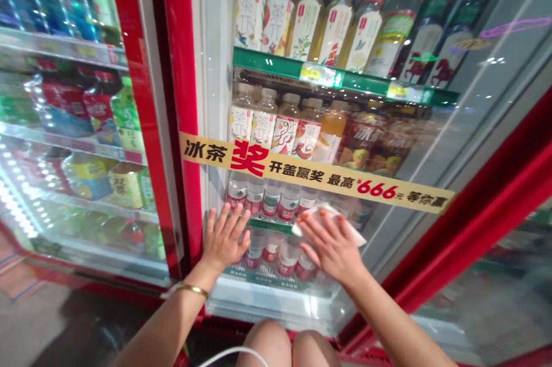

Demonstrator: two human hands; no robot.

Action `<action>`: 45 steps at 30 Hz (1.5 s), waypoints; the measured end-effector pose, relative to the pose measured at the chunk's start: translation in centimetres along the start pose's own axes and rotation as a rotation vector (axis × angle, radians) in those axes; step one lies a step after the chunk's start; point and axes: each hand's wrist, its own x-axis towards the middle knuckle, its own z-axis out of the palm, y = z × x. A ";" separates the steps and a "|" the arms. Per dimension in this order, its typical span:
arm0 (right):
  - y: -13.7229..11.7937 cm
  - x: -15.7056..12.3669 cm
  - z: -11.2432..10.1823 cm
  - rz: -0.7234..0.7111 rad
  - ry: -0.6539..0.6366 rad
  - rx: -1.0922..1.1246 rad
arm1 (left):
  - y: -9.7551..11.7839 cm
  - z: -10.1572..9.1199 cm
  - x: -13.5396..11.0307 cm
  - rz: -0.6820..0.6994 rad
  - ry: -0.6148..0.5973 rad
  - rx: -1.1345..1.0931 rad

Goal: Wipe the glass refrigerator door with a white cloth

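Note:
My left hand (225, 237) lies flat with its fingers spread against the glass door (345, 137) of a red-framed drinks cooler, holding nothing. A gold bangle (186, 289) circles that wrist. My right hand (332, 246) presses a white cloth or tissue (330, 223) to the same glass, just under a yellow promotional banner (317, 174). Small water bottles (276, 203) stand behind the glass between my hands. The cloth's folds are partly hidden by my fingers.
Bottled teas (263, 16) fill the green-edged shelves behind the glass. A neighbouring glass door (73, 142) at left shows packaged drinks. Red door frames (478, 223) run diagonally at right. My knees (287, 347) and a white cord (235, 355) show at the bottom.

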 end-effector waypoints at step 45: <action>-1.7 16.6 0.4 -0.271 0.033 0.117 | 0.4 1.1 -6.2 -0.055 0.035 0.063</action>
